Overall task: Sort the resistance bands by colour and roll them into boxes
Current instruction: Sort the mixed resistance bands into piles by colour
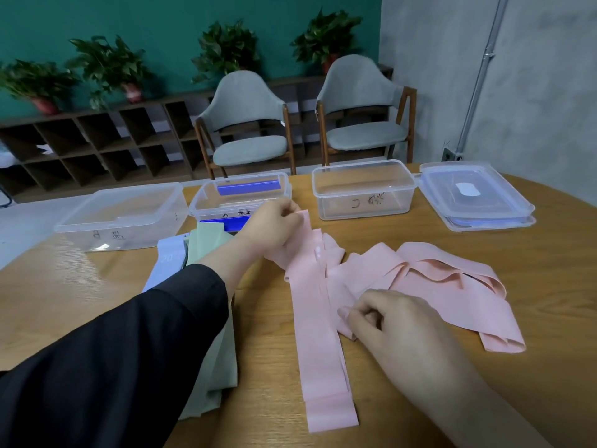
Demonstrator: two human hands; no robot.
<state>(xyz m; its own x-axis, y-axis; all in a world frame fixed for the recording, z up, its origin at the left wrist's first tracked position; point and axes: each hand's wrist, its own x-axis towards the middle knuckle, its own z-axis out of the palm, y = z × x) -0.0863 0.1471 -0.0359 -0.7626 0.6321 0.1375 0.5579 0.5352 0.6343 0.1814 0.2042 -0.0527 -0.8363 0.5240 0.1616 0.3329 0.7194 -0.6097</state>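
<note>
A round wooden table [484,318] fills the near part of the view, and everything else stands behind its far edge. Just past that edge two grey upholstered chairs with wooden legs face the table, one [247,124] toward the middle and the other [363,108] to its right, and behind them a low dark cubby shelf [97,143] runs along a teal wall [129,17] with four potted green plants [106,67] on top. Beyond the table's right end rises a grey plastered wall [533,76] with a metal conduit [481,69] running down to a small box near the floor.
</note>
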